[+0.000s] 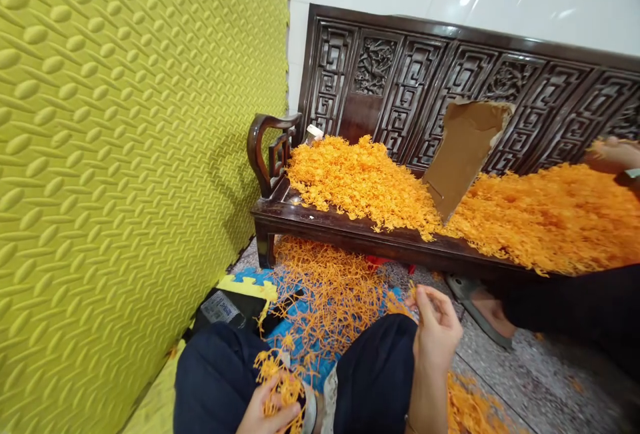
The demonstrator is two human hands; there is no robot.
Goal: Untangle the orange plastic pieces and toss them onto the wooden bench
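Note:
Low in the head view, my left hand (270, 407) is closed around a loose bunch of orange branched pieces (270, 367), thin and plastic-looking, above my lap. My right hand (440, 327) is raised over my right knee, with thumb and fingers pinched together. A small orange bit (411, 287) shows at its fingertips; its exact shape is too small to tell. Between and beyond my knees, a heap of orange stringy strands (330, 287) covers the floor by a blue mat. Some of the bunch is hidden by my left fingers.
A dark carved wooden bench (345, 221) bears orange piles (365, 174), parted by an upright cardboard piece (460, 154). A yellow foam mat (125, 154) stands at left. At right are another person's hand (613, 154) and sandalled foot (487, 311). A dark object with clear wrapping (223, 311) lies left.

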